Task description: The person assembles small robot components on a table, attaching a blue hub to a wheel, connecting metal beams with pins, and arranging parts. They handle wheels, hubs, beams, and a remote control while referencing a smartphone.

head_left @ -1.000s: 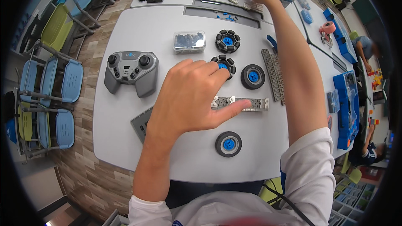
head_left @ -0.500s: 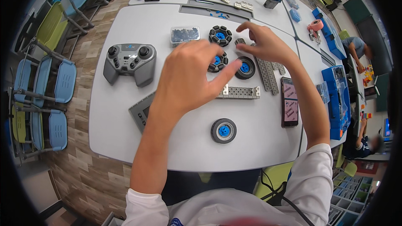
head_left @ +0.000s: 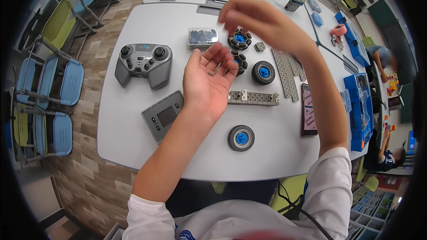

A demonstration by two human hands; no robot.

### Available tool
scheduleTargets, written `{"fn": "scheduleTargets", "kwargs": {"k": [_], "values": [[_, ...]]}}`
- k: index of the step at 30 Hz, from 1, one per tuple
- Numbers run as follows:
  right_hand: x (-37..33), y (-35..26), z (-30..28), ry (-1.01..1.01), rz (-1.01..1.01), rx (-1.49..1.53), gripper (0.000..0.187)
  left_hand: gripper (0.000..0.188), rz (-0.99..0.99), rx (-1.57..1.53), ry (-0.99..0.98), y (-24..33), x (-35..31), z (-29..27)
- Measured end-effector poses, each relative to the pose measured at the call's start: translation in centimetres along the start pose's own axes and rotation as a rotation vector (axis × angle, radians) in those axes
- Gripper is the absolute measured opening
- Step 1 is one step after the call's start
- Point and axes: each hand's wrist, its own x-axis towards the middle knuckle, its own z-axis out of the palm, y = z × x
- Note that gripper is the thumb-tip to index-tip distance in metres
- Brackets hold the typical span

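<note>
My left hand (head_left: 206, 91) is turned palm up and cupped, with a small grey piece (head_left: 211, 72) resting near its fingers. Above and to the right of it, my right hand (head_left: 267, 22) hangs over the table, fingers bent; motion blur hides whether they pinch anything. Behind the hands lie two black roller wheels (head_left: 239, 38) with blue hubs, partly covered by them. A rubber-tyred wheel (head_left: 263, 72) stands right of my left hand, and another tyred wheel (head_left: 241, 138) lies nearer me. Between them runs a grey perforated beam (head_left: 262, 98) with white connectors.
Left of my hands are a grey game controller (head_left: 143, 62), a grey module with a screen (head_left: 156, 112) and a clear box of dark parts (head_left: 203, 38). Rightward lie perforated strips (head_left: 284, 73), a phone (head_left: 308, 115) and a blue case (head_left: 358, 111). Another person sits across the table.
My left hand has turned from palm down to palm up, showing the small grey piece. My right hand has swung left and farther away, above the roller wheels.
</note>
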Motion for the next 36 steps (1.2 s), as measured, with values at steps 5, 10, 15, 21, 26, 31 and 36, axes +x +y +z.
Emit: {"fn": "scheduleTargets", "kwargs": {"k": [5, 10, 15, 21, 26, 31, 36], "values": [[4.4, 11.3, -4.3, 0.085, 0.086, -0.786, 0.015, 0.031, -0.084, -0.165, -0.219, 0.5, 1.3, -2.4], [4.6, 14.8, -5.5, 0.02, 0.128, -0.836, 0.013, 0.032, -0.159, -0.207, -0.367, 1.0, 1.1, -2.0], [4.3, 14.7, -5.2, 0.033, 0.057, -0.821, 0.013, 0.037, -0.133, -0.134, -0.441, 1.3, 0.8, -1.0], [3.8, 15.8, -5.0, 0.112, 0.101, -0.745, 0.008, 0.035, -0.12, -0.209, -0.364, 1.4, 0.8, -0.5], [3.7, 15.6, -5.3, 0.187, 0.062, -0.524, 0.011, 0.033, -0.061, -0.218, -0.336, 1.0, 0.6, -0.5], [4.4, 14.9, -5.6, -0.008, 0.04, -0.677, 0.014, 0.038, -0.121, -0.225, -0.535, 1.4, 1.4, -1.2], [5.3, 15.3, -5.8, -0.107, -0.003, -0.778, 0.01, 0.039, -0.072, -0.217, -0.469, 1.2, 1.6, -1.6]]}}
